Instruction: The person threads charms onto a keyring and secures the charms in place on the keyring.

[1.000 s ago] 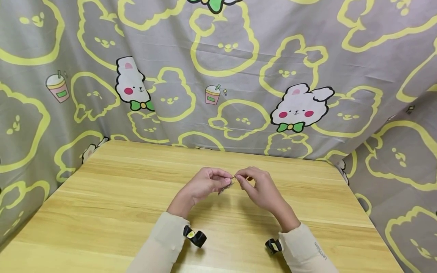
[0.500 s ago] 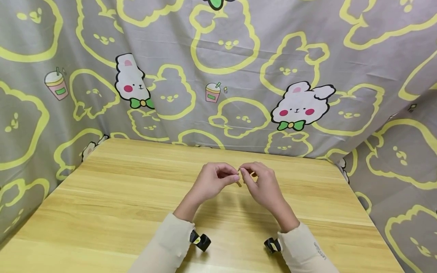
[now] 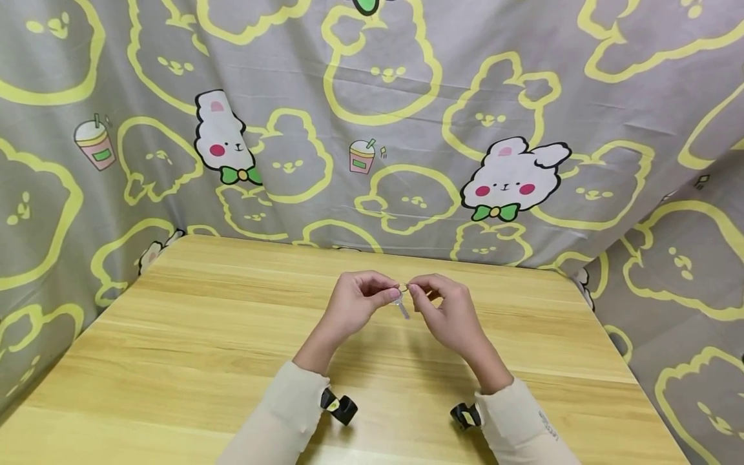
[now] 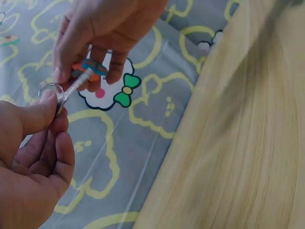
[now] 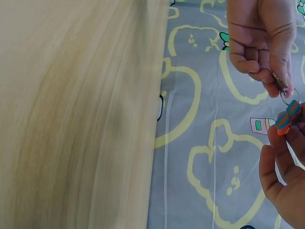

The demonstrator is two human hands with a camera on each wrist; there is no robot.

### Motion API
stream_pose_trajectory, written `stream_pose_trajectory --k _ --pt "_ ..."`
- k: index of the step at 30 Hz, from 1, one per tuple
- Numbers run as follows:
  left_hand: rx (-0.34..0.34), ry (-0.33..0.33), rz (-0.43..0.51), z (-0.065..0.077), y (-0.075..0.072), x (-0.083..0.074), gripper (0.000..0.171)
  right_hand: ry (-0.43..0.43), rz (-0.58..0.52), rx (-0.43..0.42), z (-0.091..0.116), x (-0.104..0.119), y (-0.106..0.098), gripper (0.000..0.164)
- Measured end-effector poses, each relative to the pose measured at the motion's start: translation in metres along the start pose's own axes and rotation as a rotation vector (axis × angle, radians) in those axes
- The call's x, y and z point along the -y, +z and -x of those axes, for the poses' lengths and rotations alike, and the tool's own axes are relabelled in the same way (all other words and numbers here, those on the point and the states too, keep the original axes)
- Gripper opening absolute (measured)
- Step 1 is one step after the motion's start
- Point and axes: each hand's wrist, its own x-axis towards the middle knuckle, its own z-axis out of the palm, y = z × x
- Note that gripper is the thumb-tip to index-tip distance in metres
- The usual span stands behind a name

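Both hands meet over the middle of the table around a small metal key ring (image 4: 50, 84). My left hand (image 3: 351, 303) pinches the ring between thumb and fingertips, close to the head of a key. That silvery key (image 3: 404, 311) hangs from the left fingertips, its blade slanting down and to the right in the head view. On the opposite side, my right hand (image 3: 446, 309) pinches the ring with thumb and forefinger. A teal and orange charm (image 5: 289, 114) lies against the right fingers in the right wrist view. Fingertips partly hide the ring.
The wooden table (image 3: 203, 336) stretches beneath both forearms. Behind and beside it hangs a grey curtain (image 3: 279, 84) printed with yellow outlines and white rabbits. Black wrist cameras (image 3: 343, 408) are strapped at the cuffs of the beige sleeves.
My left hand has moved slightly up and to the right. The key, earlier slanting down to the left, now hangs down to the right, and the ring shows between both hands.
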Motion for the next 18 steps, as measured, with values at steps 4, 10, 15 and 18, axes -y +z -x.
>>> stream_pose_trajectory --k 4,10,15,18 --pt "-0.01 0.025 -0.099 -0.0002 0.0005 -0.0016 0.016 0.014 -0.013 0.0 -0.0008 0.001 -0.0001 0.012" --pt "-0.017 0.111 -0.224 -0.0001 0.0014 -0.0081 0.012 0.005 0.032 -0.001 -0.0013 0.0001 -0.001 0.013" --pt "-0.029 0.193 -0.307 -0.0009 0.0022 -0.0095 0.01 -0.005 0.055 -0.011 -0.002 0.0016 -0.004 0.012" --pt "-0.034 0.213 -0.354 -0.001 0.0028 -0.0091 0.01 -0.016 0.066 -0.018 -0.0022 0.0019 -0.0052 0.012"
